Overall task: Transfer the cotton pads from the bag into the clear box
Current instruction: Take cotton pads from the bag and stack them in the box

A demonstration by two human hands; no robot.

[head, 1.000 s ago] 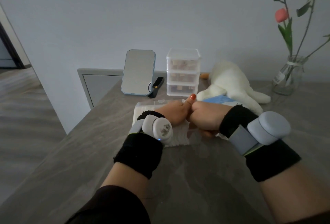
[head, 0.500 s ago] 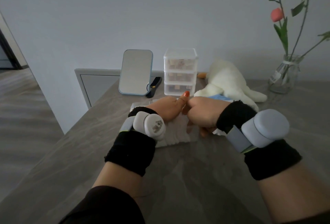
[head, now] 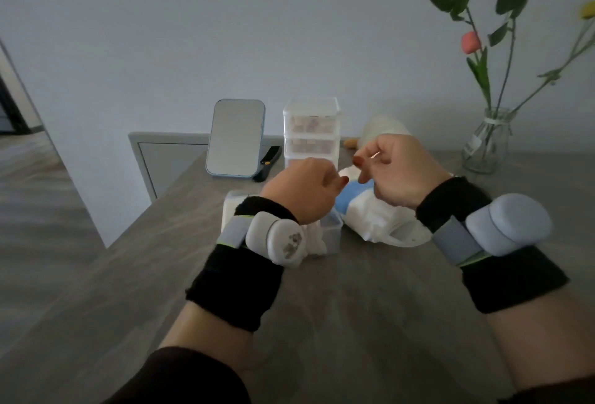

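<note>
Table [head: 370, 307]: bag [head: 376, 220] lies slack at centre right. Clear box [head: 331, 236], just left of it, holds white cotton pads [head: 317, 242]; transfer appears largely done. Left hand [head: 302, 191] and right hand [head: 399, 172] hover curled; grip contents cannot be told.

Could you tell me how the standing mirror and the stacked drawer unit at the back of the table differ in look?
The mirror is a flat panel leaning back, with a blue rim and rounded corners; the drawer unit is a boxy upright stack of see-through drawers. The mirror's face is plain grey, while the drawer unit shows small brownish items inside. Both stand on the grey table near the wall.
</note>
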